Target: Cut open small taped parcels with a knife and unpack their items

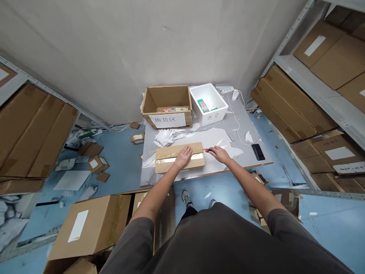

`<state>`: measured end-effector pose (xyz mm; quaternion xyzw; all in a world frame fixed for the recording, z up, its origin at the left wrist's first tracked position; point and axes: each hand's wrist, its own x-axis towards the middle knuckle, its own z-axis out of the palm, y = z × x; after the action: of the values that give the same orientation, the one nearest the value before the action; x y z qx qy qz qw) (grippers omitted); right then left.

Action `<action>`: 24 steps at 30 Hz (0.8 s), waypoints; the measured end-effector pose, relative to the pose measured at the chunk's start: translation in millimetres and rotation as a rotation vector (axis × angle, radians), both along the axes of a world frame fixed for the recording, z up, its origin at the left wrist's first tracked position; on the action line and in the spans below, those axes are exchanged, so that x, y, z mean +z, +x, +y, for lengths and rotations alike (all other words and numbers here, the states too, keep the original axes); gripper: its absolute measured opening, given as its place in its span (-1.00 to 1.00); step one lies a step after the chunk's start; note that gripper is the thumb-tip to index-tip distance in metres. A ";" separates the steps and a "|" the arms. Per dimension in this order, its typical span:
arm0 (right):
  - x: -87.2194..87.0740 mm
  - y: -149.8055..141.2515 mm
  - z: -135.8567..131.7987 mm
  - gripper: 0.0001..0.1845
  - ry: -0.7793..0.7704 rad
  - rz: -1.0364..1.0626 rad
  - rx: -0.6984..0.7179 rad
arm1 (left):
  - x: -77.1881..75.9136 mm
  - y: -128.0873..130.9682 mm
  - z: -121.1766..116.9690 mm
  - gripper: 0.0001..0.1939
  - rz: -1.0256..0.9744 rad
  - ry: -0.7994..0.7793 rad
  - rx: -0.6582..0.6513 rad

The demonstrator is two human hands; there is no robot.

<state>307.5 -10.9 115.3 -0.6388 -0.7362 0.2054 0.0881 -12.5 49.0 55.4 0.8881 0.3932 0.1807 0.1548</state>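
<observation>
A long cardboard box point(168, 158), sealed with shiny tape along its top, lies near the front edge of the table. My left hand point(184, 155) rests flat on top of the box, fingers stretched out. In my right hand point(220, 154) is a red-and-black utility knife point(210, 150), its tip pointing at the right end of the box. Whether the blade touches the cardboard cannot be made out. Crumpled white paper point(164, 137) lies just behind the box.
At the back stand an open cardboard carton point(168, 121) with a handwritten label and a white foam box point(212, 118). A phone point(258, 152) lies at the right, near a white cable and power strip point(227, 90). Shelves of cartons point(293, 110) flank the table; a large carton point(85, 224) stands front left.
</observation>
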 end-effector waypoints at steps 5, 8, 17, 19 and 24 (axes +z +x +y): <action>-19.8 14.4 -21.2 -0.50 -0.174 0.595 -0.353 | 11.9 -1.3 -1.8 -0.55 -0.083 -0.045 0.056; -28.0 19.7 -24.6 -0.41 -0.214 0.983 -0.529 | 17.0 -2.2 -5.0 -0.56 -0.127 -0.036 0.071; -109.9 72.2 -9.0 -0.55 -0.080 0.749 -0.952 | 17.4 -7.6 -6.3 -0.60 -0.155 0.102 0.073; -138.9 88.8 -15.8 -0.62 -0.095 0.588 -1.024 | 17.6 -9.4 -6.2 -0.60 -0.134 0.118 0.077; -176.8 105.6 -28.9 -0.69 -0.049 0.227 -0.972 | 19.1 -8.7 -8.8 -0.56 -0.074 0.134 0.116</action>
<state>413.1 -39.8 -61.5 -0.8835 -0.3341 0.2258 0.2382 -21.1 40.2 74.5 0.8649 0.4252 0.2478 0.0988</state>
